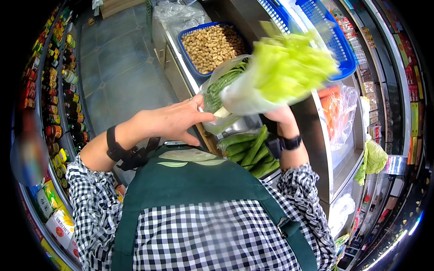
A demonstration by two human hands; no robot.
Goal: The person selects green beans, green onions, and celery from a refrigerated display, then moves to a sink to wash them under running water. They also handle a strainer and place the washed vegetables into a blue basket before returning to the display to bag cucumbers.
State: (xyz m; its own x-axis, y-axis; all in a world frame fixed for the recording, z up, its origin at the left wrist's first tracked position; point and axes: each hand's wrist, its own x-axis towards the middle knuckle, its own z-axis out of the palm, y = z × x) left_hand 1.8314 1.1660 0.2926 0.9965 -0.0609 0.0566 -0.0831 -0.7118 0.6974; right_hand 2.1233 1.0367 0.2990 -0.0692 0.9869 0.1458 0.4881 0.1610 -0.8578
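A bunch of pale green lettuce (291, 67) in a clear plastic bag is lifted over the counter, blurred by motion. My right hand (281, 114) holds it from beneath; the bag hides most of those fingers. To the left, my left hand (178, 117) has its thumb and forefinger spread near the bag's lower end. A small white bit shows by its fingers, too unclear to name. Behind the lettuce lies a plastic bag of long green beans (220, 86). Below it are several long green cucumbers or gourds (251, 147), partly wrapped in clear plastic.
A blue basket of peanuts (213, 47) stands at the back. Another blue basket (346, 61) is at upper right, above bagged carrots (334, 111). A leafy cabbage (374, 157) lies at the right edge. Shelves of bottles and jars (69, 98) line the left, beyond the tiled floor (118, 64).
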